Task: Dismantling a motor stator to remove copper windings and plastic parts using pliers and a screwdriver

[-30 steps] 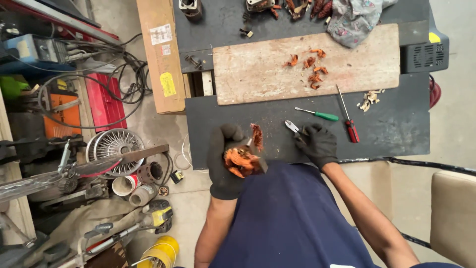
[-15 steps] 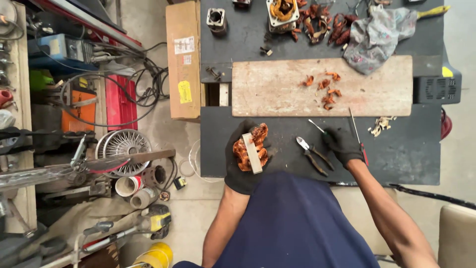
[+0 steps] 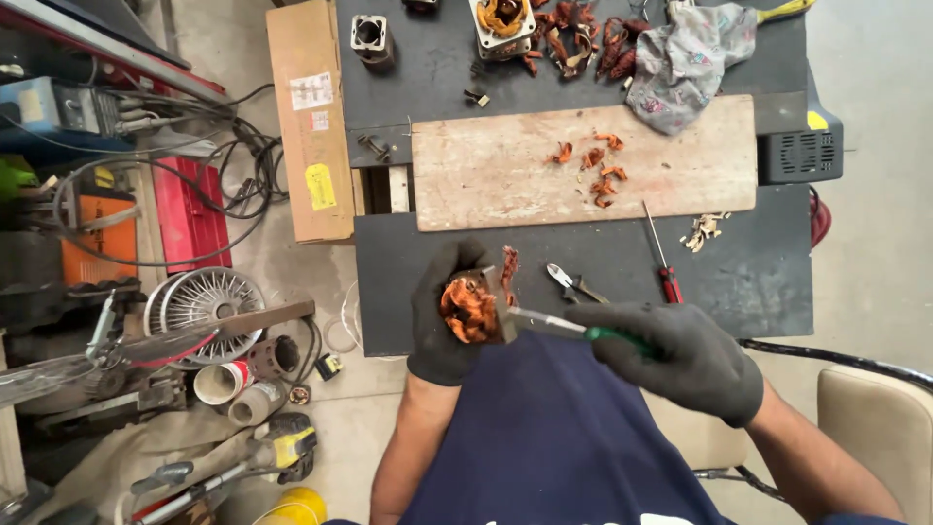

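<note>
Fingers of left hand wrapping copper-wound stator; right hand closing round green-handled screwdriver, tip touching stator; pliers lying just beyond stator.

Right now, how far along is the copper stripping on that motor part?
Done: loose copper scraps lie on the wooden board. In hand: left hand grips the motor part, still packed with copper winding; right hand drives a green-handled screwdriver into it. Left: most of that winding, apparently. Pliers and a red-handled screwdriver lie unused.
</note>
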